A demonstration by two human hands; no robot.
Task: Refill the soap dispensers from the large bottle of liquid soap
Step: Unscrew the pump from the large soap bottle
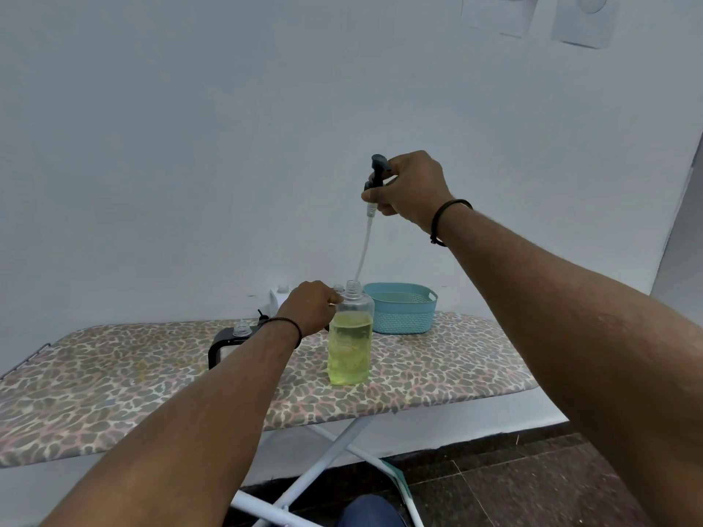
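Observation:
A clear soap dispenser bottle [350,340], about two thirds full of yellow-green liquid, stands upright on the ironing board [437,367]. My left hand [310,311] grips its shoulder from the left. My right hand [412,188] holds the black pump head [377,173] high above the bottle. The pump's clear tube [364,249] hangs down, and its tip reaches the bottle's open neck. Behind my left hand, part of a white large bottle [277,296] shows; most of it is hidden.
A teal plastic basket [403,310] stands just behind and right of the bottle. An open-necked dispenser in a black holder [228,346] sits left of my forearm, and another clear neck [337,287] peeks behind my hand. A white wall is close behind the board.

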